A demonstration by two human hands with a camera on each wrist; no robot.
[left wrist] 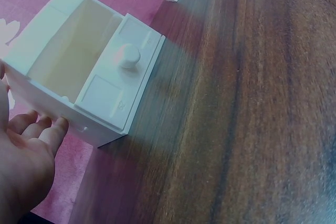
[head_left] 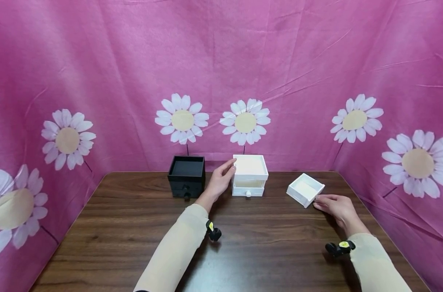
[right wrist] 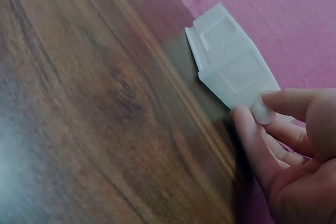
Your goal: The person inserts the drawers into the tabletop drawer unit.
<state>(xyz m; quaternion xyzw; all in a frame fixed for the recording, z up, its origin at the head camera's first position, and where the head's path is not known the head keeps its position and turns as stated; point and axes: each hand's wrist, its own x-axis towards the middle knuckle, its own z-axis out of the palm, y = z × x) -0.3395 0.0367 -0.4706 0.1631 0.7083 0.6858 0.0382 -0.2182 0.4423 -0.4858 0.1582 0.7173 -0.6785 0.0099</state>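
A small white drawer box (head_left: 250, 177) stands at the back of the table. Its upper slot is hollow, and a lower drawer with a round knob (left wrist: 127, 56) fills the bottom slot. My left hand (head_left: 218, 182) rests its fingertips against the box's left side, one finger reaching up to the top rim. Off to the right, a loose white drawer (head_left: 297, 196) sits turned at an angle near the table's back right. My right hand (head_left: 339, 210) pinches this drawer's small round knob (right wrist: 262, 113) between thumb and fingers.
A black drawer box (head_left: 186, 177) with an open top tray stands left of the white one, close to my left wrist. The wooden table (head_left: 134, 243) ends at a pink curtain (head_left: 221, 61) printed with white flowers.
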